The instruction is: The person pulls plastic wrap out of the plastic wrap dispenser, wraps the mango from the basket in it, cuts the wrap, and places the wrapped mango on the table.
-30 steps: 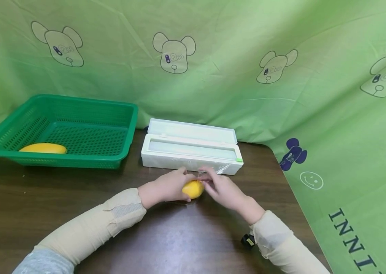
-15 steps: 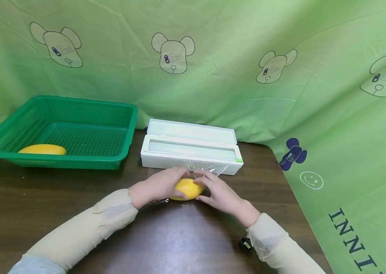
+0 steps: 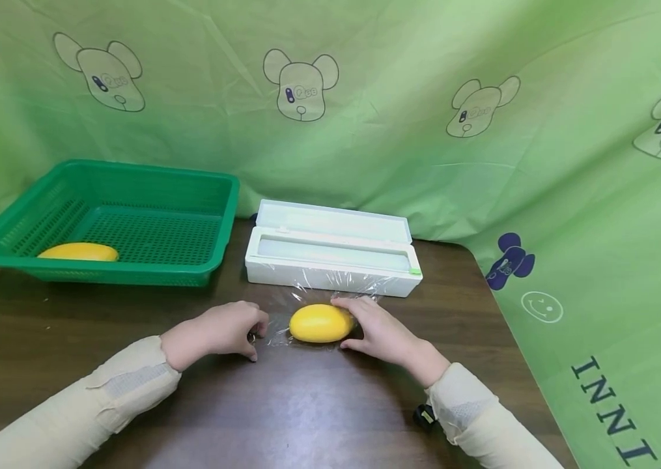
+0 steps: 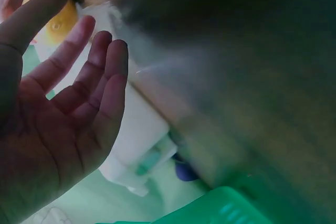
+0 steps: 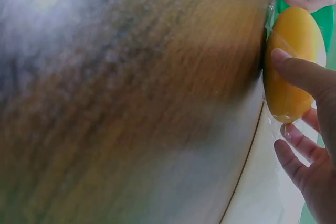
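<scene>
A smooth yellow mango [image 3: 320,324] lies on its side on the dark table, with clear cling film [image 3: 279,327] under and around it. My right hand [image 3: 383,331] holds its right end. In the right wrist view the thumb rests on the mango [image 5: 294,72] and the other fingers are spread about its end. To the left, my left hand [image 3: 219,331] is apart from the mango, by the film's left edge. Its fingers are loosely bent with nothing seen between them in the left wrist view. Behind, the film runs up to a white cling film dispenser [image 3: 330,279], lid raised.
A green plastic basket [image 3: 125,273] stands at the back left, with another yellow mango [image 3: 79,251] inside. A green printed curtain [image 3: 389,163] hangs behind and to the right of the table. A small black object [image 3: 424,415] shows beside my right cuff.
My left hand has let go of the mango and moved left. The mango, first largely covered by both hands, now lies in plain sight on the film; my right hand has stayed at its right end.
</scene>
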A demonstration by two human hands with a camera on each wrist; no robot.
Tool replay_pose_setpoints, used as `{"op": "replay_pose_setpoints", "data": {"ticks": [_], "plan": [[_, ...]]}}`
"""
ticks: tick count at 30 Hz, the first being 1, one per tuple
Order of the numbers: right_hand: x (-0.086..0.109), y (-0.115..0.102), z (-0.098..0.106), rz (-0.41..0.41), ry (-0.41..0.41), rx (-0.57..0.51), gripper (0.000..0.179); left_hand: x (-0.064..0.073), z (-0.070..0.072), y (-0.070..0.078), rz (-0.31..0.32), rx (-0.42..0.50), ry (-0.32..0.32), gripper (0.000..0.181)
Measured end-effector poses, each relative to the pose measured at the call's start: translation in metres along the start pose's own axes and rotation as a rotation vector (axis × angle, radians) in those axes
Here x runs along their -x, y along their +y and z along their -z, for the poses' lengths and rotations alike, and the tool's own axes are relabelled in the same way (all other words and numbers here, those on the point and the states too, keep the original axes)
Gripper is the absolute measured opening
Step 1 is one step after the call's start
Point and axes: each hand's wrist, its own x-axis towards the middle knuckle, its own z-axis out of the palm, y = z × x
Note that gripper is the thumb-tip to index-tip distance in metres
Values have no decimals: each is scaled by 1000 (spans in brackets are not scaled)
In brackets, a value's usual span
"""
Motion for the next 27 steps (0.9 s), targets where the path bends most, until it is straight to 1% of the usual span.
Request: {"op": "replay_pose_setpoints", "data": {"ticks": [4,7,11,15,19,21,23,26,27], "plan": [[-1,0,0,15,-6,17,71,-2,-4,-4,-49,-15,-1,29],[-2,-2,0,22,-12,41,69,-2,-6,-6,-77,-16,15,26],[-2,-3,1,24,-32,66,67,0,-6,-6,-77,-29,33,27],[-3,-5,2,24,-48,63,65,6,-2,0,-84,-63,68,29],[-5,-5,3,27,-52,71,65,10,7,15,-125,-87,128,21],[-5,-4,5,28,-55,76,64,7,9,23,-152,-110,165,18],[-6,-4,6,28,-56,81,64,0,9,28,-170,-121,196,14],[-7,-4,6,28,-63,74,64,-14,4,29,-194,-109,263,13],[-8,-4,6,26,-68,70,64,-19,2,28,-198,-89,282,13]]}}
